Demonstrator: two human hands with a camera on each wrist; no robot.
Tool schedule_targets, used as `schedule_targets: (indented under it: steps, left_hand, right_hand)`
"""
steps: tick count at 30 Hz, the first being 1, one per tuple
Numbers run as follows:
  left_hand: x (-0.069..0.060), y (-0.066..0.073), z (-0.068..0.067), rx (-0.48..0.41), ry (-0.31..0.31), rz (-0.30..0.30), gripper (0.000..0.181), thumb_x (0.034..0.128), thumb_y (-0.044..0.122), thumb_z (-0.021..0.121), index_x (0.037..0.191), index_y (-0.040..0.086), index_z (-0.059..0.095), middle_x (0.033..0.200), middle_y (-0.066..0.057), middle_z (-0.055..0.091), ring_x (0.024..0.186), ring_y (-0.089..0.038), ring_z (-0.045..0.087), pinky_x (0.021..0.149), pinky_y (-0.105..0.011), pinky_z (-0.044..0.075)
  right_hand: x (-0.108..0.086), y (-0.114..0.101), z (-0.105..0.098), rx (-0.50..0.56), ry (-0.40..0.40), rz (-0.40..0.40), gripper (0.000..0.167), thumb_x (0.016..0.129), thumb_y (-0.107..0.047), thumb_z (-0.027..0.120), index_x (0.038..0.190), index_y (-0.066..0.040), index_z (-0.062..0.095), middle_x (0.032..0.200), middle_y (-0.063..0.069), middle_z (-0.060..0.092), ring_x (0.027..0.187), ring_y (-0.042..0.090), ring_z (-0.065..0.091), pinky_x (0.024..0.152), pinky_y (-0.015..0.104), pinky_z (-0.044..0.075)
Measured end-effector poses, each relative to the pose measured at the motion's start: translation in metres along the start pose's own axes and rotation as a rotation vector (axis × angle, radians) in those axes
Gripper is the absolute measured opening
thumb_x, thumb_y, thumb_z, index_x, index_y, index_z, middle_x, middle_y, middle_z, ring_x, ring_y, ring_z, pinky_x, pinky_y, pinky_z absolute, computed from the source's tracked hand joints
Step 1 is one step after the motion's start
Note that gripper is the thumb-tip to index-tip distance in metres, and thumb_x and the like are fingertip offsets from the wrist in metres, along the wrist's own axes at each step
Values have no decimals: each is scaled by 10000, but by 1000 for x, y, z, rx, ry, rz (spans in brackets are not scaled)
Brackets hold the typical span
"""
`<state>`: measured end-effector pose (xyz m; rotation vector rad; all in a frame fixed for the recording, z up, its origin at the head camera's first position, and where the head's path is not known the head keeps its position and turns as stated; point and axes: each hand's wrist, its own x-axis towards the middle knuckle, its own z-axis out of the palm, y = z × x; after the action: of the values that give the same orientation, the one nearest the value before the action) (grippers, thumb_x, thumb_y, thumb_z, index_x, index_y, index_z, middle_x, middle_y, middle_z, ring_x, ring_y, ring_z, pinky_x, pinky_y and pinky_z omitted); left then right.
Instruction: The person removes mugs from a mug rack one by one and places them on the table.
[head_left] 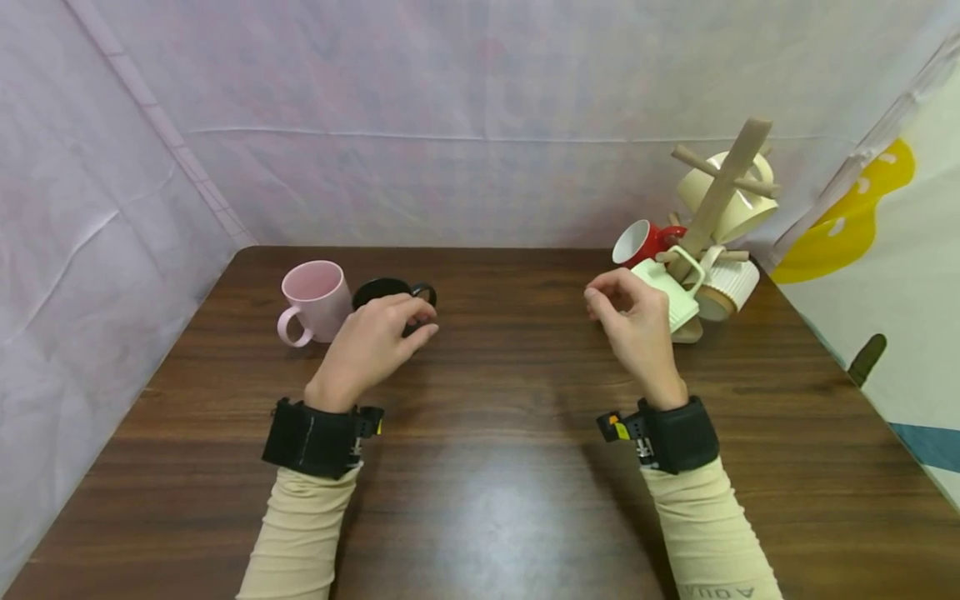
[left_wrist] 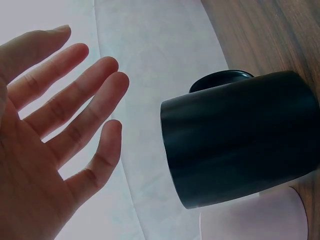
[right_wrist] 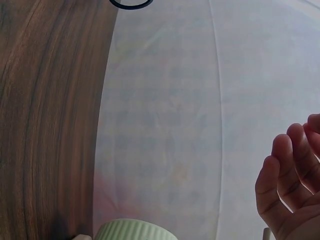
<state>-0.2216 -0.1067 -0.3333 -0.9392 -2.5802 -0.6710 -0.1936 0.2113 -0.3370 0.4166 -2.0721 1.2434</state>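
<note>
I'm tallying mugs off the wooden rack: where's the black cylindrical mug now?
In the head view, the black mug stands on the left of the brown wood-grain table, right of the pink mug, partly hidden behind the left hand.

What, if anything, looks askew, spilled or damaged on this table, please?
No spill or damage shows. The branched pale wooden mug tree leans right in the head view, possibly from lens distortion; the pink handled mug and matte black handled mug stand upright.
</note>
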Motion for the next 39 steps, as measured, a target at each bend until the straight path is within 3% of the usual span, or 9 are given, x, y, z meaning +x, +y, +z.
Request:
schedule_targets:
  steps: [7, 14, 21, 39]
  left_hand:
    - [2, 1, -1, 0, -6, -3, 124, 944, 159, 733, 1026, 67, 739, 940, -70, 713, 877, -250, 698, 738, -431, 552]
    - [1, 2, 0, -1, -15, -8, 133, 940, 157, 737, 1028, 57, 741, 946, -70, 717, 879, -234, 697, 745, -433, 554]
    - [1, 2, 0, 0, -18, -4, 131, 939, 151, 737, 1028, 56, 741, 954, -72, 719, 887, -233, 698, 752, -435, 555]
    - [1, 2, -1, 5, -21, -3, 130, 942, 157, 735, 1024, 57, 741, 950, -71, 719, 883, -234, 698, 746, -433, 554]
  right_hand:
    - [2, 3, -6, -104, -67, -2, 54, 893, 88, 672, 864, 47, 691, 702, 102, 653, 620, 59, 547, 587, 157, 415]
    - [1, 7, -9, -234, -237, -8, 38, 913, 12, 681, 878, 16, 698, 750, 96, 668, 609, 167, 483, 602, 248, 373]
    - [3, 5, -11, -286, -371, 28, 66, 934, -52, 672, 892, -13, 706, 693, 38, 617, 559, 152, 423, 555, 311, 344]
    - [2, 9, -14, -287, -376, 36, 64, 932, -60, 677, 898, -16, 709, 675, 29, 599, 558, 153, 438, 557, 311, 355]
